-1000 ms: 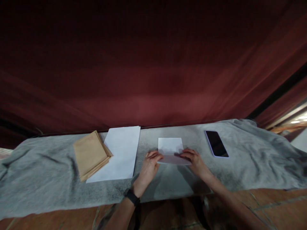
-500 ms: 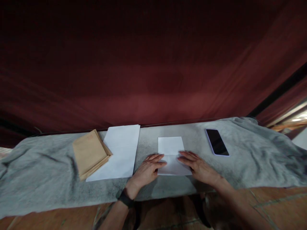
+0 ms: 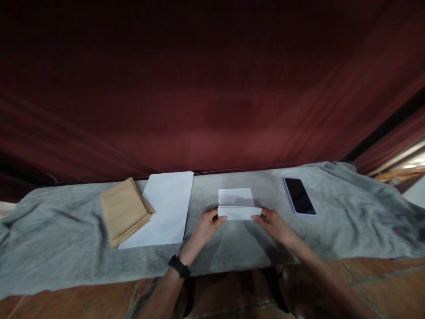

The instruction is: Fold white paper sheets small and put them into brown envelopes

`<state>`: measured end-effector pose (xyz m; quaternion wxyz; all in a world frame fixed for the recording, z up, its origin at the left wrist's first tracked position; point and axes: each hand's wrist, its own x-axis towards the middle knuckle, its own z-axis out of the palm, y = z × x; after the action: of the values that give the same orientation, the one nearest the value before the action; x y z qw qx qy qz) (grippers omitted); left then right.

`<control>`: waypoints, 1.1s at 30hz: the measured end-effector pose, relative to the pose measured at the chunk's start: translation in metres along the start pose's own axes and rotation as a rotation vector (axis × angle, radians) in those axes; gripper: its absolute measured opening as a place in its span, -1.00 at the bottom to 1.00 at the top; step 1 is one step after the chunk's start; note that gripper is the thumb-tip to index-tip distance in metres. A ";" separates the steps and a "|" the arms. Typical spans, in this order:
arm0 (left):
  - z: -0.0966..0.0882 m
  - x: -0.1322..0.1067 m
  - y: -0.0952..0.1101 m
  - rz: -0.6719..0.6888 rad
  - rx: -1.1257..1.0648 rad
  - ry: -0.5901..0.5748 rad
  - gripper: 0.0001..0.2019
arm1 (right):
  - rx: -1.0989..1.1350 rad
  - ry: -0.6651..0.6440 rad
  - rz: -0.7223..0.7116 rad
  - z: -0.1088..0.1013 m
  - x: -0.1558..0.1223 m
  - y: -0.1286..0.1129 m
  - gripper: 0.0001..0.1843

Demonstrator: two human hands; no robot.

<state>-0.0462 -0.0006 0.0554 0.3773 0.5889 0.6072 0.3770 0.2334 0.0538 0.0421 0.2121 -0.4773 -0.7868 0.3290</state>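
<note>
A white sheet of paper (image 3: 235, 197) lies on the grey cloth in front of me, its near part lifted and bent over toward the far part. My left hand (image 3: 209, 223) pinches the left end of the raised flap, thumb on the near face and fingers behind. At the right end my right hand (image 3: 270, 221) grips the same flap in a similar pinch. The fingers behind the paper are partly hidden. To the left, a stack of white paper (image 3: 166, 208) lies flat, partly covered by a pile of brown envelopes (image 3: 124, 208).
A phone in a purple case (image 3: 299, 196) lies to the right of the paper. The grey cloth (image 3: 66, 243) is rumpled at both ends. Behind it hangs a dark red fabric wall (image 3: 212, 110). Tiled floor (image 3: 381, 283) shows below the near edge.
Both hands went from lying on the flat, creased sheet to pinching its near edge. That near part is now raised and bent away from me.
</note>
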 end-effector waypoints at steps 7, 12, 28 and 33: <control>0.002 0.003 0.001 -0.055 0.108 -0.004 -0.82 | 0.092 0.006 0.073 -0.002 0.002 -0.003 -0.58; 0.004 0.005 0.001 -0.055 0.213 -0.026 -0.76 | 0.117 0.003 0.075 -0.002 0.007 -0.004 -0.60; 0.027 0.030 0.011 -0.160 0.343 0.236 -0.81 | -0.396 0.153 0.271 0.018 0.035 -0.015 -0.70; 0.033 0.035 0.011 -0.167 0.336 0.267 -0.52 | -0.470 0.164 0.311 0.021 0.039 -0.022 -0.70</control>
<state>-0.0126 0.0350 0.0504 0.2203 0.5361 0.7525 0.3128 0.1882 0.0749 0.0440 0.1056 -0.6533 -0.7390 0.1264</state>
